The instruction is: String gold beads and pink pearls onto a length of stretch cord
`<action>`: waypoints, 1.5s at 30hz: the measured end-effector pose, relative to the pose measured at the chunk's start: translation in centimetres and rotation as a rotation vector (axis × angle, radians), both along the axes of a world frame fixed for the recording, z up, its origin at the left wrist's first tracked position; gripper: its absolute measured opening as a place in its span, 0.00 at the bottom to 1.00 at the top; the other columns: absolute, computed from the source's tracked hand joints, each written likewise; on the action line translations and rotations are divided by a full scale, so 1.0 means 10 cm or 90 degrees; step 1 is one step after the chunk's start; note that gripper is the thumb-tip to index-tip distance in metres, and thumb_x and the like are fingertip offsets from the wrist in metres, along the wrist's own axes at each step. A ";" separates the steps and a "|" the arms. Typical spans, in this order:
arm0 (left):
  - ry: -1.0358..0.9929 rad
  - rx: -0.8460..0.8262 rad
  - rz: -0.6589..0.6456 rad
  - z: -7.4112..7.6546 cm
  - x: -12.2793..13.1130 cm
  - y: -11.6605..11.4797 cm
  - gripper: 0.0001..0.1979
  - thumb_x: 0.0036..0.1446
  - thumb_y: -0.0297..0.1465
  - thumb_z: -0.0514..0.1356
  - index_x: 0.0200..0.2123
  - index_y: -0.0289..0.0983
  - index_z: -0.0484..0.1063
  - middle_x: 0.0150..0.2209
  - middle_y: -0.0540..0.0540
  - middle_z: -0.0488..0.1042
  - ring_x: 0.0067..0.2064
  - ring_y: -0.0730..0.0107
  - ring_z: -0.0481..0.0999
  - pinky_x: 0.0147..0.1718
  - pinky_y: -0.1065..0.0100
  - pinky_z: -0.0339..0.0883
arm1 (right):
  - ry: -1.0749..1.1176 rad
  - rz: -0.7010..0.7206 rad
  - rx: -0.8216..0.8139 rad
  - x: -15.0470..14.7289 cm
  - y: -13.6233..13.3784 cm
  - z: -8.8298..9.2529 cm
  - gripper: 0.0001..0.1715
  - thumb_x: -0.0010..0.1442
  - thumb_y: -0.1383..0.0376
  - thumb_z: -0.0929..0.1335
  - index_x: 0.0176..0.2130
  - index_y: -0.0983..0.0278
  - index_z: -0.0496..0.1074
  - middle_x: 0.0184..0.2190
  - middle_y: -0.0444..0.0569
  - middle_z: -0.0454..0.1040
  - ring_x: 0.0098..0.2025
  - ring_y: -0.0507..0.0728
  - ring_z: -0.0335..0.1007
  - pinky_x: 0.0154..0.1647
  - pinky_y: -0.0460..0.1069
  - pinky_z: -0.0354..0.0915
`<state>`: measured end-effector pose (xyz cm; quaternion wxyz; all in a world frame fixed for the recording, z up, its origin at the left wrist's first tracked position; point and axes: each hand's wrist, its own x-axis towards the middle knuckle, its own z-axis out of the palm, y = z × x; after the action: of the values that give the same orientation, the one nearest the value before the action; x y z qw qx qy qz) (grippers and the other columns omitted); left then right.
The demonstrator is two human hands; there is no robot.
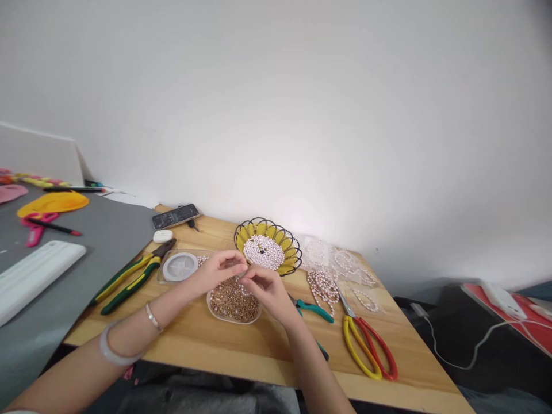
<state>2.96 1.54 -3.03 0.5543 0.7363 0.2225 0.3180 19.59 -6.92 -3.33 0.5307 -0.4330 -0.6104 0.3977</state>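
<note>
Both hands meet above a clear container of gold beads (235, 305), fingertips almost touching. My left hand (222, 269) is pinched, with the thumb and forefinger together. My right hand (264, 287) is pinched too, close against the left fingertips. Whatever lies between the fingers is too small to make out. Just behind the hands stands a black wire basket (294, 261) with a yellow lining, holding pale pink beads (264, 252). Left of my left hand, a white spool (180, 267) lies in a clear box with some pink beads.
Green-yellow pliers (129, 279), a phone (176, 216) and a white case (163, 236) lie at the left. Rightward are teal-handled pliers (317, 310), pink bead strands (323, 286) and red-yellow scissors (366, 342). A grey surface (107, 230) adjoins the wooden table (259, 359).
</note>
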 end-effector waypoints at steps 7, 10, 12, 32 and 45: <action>0.212 0.302 0.004 0.01 -0.12 0.03 0.10 0.67 0.34 0.56 0.37 0.38 0.76 0.33 0.48 0.78 0.35 0.65 0.75 0.35 0.68 0.65 | 0.075 -0.055 0.023 0.06 -0.05 -0.14 0.14 0.63 0.54 0.72 0.31 0.60 0.79 0.28 0.50 0.82 0.36 0.61 0.78 0.40 0.54 0.71; 0.289 0.404 -0.094 -0.04 -0.17 0.05 0.07 0.65 0.29 0.60 0.40 0.40 0.78 0.39 0.46 0.80 0.39 0.63 0.79 0.38 0.68 0.67 | 0.108 -0.083 0.020 0.09 -0.06 -0.16 0.15 0.63 0.53 0.72 0.31 0.61 0.78 0.26 0.49 0.82 0.32 0.60 0.79 0.39 0.54 0.72; 0.306 0.430 -0.132 -0.08 -0.18 0.05 0.08 0.63 0.27 0.63 0.43 0.42 0.79 0.46 0.45 0.80 0.45 0.60 0.80 0.42 0.68 0.69 | 0.128 -0.085 0.024 0.10 -0.05 -0.18 0.15 0.64 0.53 0.72 0.32 0.61 0.78 0.27 0.49 0.82 0.30 0.59 0.78 0.39 0.54 0.72; 0.313 0.481 -0.121 -0.11 -0.10 -0.03 0.14 0.60 0.18 0.59 0.45 0.39 0.75 0.47 0.43 0.78 0.49 0.59 0.78 0.48 0.64 0.70 | 0.157 -0.121 -0.006 0.12 -0.07 -0.18 0.18 0.63 0.51 0.72 0.31 0.61 0.75 0.28 0.50 0.83 0.26 0.57 0.78 0.34 0.53 0.72; 0.271 0.499 -0.147 -0.19 -0.08 -0.03 0.07 0.60 0.21 0.65 0.36 0.39 0.76 0.43 0.45 0.78 0.46 0.60 0.78 0.47 0.64 0.68 | 0.143 -0.122 -0.013 0.10 -0.08 -0.18 0.18 0.64 0.51 0.71 0.32 0.61 0.73 0.31 0.50 0.84 0.29 0.58 0.79 0.35 0.52 0.71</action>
<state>2.20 1.26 -4.92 0.2079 0.9592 0.1112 0.1562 20.56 -7.71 -5.16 0.6269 -0.4473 -0.4990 0.3974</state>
